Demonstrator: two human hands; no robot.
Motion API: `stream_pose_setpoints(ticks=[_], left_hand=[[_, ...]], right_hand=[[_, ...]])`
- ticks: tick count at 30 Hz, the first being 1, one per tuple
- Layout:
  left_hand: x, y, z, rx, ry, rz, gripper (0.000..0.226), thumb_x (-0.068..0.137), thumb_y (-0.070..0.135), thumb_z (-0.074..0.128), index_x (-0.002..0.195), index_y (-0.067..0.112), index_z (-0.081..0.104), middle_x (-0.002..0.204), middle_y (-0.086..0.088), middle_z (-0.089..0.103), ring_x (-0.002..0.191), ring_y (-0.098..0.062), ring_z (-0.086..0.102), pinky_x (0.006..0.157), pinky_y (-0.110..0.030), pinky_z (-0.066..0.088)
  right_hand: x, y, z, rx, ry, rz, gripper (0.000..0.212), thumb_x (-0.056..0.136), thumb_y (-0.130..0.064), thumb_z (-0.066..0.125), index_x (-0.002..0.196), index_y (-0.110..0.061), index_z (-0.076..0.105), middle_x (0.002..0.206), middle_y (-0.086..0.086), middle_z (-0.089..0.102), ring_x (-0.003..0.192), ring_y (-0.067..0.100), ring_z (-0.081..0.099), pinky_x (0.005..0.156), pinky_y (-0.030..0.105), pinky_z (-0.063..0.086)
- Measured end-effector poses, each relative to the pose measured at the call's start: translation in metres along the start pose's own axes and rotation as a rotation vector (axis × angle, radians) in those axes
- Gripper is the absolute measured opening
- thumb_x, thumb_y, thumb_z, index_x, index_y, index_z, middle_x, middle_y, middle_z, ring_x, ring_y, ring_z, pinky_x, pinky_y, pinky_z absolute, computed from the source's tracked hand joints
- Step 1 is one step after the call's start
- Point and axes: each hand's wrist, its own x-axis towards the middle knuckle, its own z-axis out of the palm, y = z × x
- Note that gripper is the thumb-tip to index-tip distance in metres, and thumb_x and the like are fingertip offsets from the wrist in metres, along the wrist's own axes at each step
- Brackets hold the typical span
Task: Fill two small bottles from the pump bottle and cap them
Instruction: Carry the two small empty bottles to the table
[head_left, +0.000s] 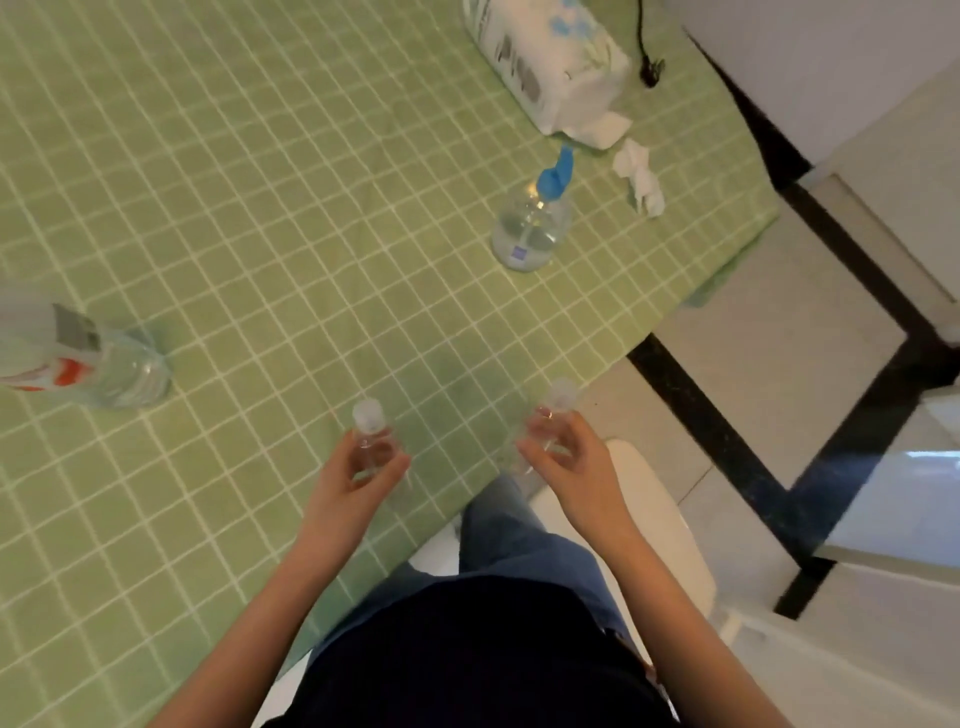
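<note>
My left hand (358, 470) grips one capped small bottle (370, 434) over the green checked tablecloth (234, 208). My right hand (563, 452) grips the other small bottle (557, 397) near the cloth's edge. The blue-topped pump bottle (531, 228) stands well beyond, near a tissue pack (550, 67).

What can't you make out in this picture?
Head view only.
Fill level of the left small bottle and right small bottle: clear, blurred, fingers of left hand and right hand cover them.
Water bottle: cut by left edge.
Tissue pack: cut by top edge.
Pump bottle label: too small.
</note>
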Motion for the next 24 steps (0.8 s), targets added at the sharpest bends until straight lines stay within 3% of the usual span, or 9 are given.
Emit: stream_pose_setpoints(ticks=[5,8,12,18,24], left_hand=[[0.031,0.013,0.028,-0.065,0.207,0.015,0.023,0.082,0.016,0.069,0.098,0.03,0.061,0.098,0.013,0.067,0.09,0.006,0.063,0.068,-0.001,0.044],[0.046,0.027,0.056,-0.098,0.338,0.026,0.022,0.082,0.015,0.068,0.095,0.032,0.061,0.096,0.02,0.067,0.088,0.01,0.062,0.068,0.0,0.044],[0.062,0.036,0.093,-0.14,0.494,0.025,0.017,0.083,0.012,0.067,0.093,0.023,0.061,0.097,0.023,0.064,0.086,0.015,0.061,0.067,0.002,0.042],[0.076,0.048,0.126,-0.2,0.619,0.013,0.026,0.083,0.012,0.066,0.107,0.02,0.06,0.097,0.014,0.065,0.083,0.014,0.061,0.067,0.001,0.043],[0.088,0.06,0.134,-0.184,0.676,0.071,0.029,0.083,0.013,0.067,0.1,0.034,0.058,0.099,0.005,0.067,0.086,0.01,0.062,0.069,-0.003,0.045]], right_hand=[[0.068,-0.012,-0.024,-0.085,-0.27,-0.032,0.022,0.082,-0.005,0.07,0.095,-0.018,0.058,0.101,-0.018,0.062,0.093,-0.006,0.06,0.081,0.019,0.049],[0.109,-0.019,-0.043,-0.173,-0.439,-0.074,0.03,0.082,-0.009,0.071,0.096,-0.031,0.058,0.098,-0.019,0.065,0.092,-0.01,0.061,0.078,0.01,0.047],[0.156,-0.032,-0.064,-0.25,-0.611,-0.103,0.031,0.083,-0.021,0.072,0.104,-0.038,0.057,0.102,-0.023,0.065,0.095,-0.007,0.06,0.083,0.011,0.046],[0.202,-0.052,-0.072,-0.266,-0.724,-0.2,0.027,0.085,-0.022,0.071,0.108,-0.027,0.057,0.107,-0.022,0.062,0.102,-0.003,0.059,0.092,0.024,0.047],[0.22,-0.044,-0.06,-0.257,-0.833,-0.218,0.028,0.085,-0.027,0.07,0.107,-0.036,0.056,0.114,-0.018,0.063,0.109,0.012,0.059,0.095,0.031,0.048]])
